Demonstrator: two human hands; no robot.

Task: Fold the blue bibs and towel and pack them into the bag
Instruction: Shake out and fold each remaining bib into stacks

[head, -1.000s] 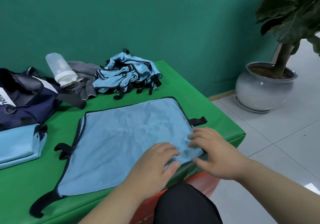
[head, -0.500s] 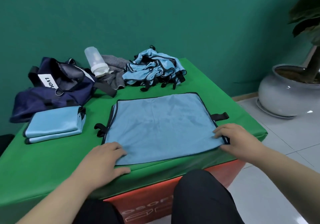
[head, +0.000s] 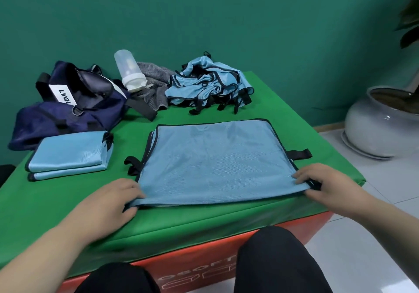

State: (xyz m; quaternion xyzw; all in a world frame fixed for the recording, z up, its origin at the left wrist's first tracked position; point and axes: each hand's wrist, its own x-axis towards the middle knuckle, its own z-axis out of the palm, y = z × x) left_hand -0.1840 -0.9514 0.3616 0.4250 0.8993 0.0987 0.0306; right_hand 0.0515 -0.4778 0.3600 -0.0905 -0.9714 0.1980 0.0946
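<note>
**Head view: both hands pinching the near corners of a flat blue bib**

The flat blue bib [head: 215,161] lies spread on the green table cover [head: 204,222], its near edge lifted slightly off the surface. The left hand [head: 113,202] pinches the near-left corner, fingers curled over the top and thumb beneath the edge. The right hand [head: 326,188] pinches the near-right corner in the same way, beside a black strap [head: 299,154] that projects from the bib's right edge.

To the left, apart from the flat bib, sits a stack of folded bibs [head: 68,154]. Just behind the stack lies the navy bag [head: 68,109], slumped on its side with a white label showing; whether anything is inside it cannot be told. A translucent bottle [head: 129,70] with a white cap leans on the bag and on the grey towel [head: 154,88], which lies crumpled between the bag and a loose pile of unfolded bibs [head: 210,84] at the far edge of the table. The bottle's contents cannot be made out. On the floor to the right, a grey plant pot [head: 381,125] holds soil and a plant stem.
</note>
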